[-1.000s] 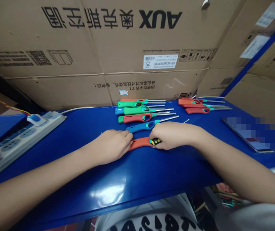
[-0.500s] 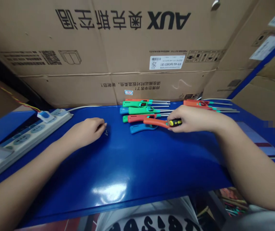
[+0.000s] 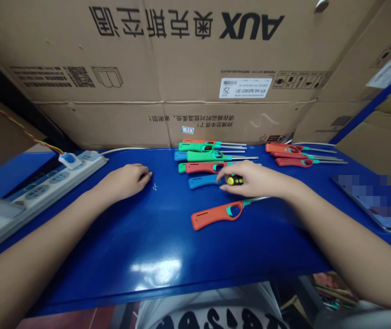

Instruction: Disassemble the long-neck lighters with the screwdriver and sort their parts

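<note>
— Under the right hand (image 3: 250, 180), what's gripped?
— A small yellow-and-black screwdriver (image 3: 235, 180), fingers closed round it, beside the blue lighter (image 3: 204, 182).
— And the left hand (image 3: 125, 180)?
— Flat, loosely curled on the desk (image 3: 168, 237), holding nothing; an orange lighter (image 3: 218, 214) lies nearer.

Nine long-nosed lighters (image 3: 218, 214), one screwdriver (image 3: 235, 180), one power strip (image 3: 41, 183), one phone (image 3: 373, 197).

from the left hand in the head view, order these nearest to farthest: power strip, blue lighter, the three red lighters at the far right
1. Blue lighter, on the table right of the left hand.
2. Power strip, on the table's left side.
3. Three red lighters, grouped at the far right by the boxes.
</note>
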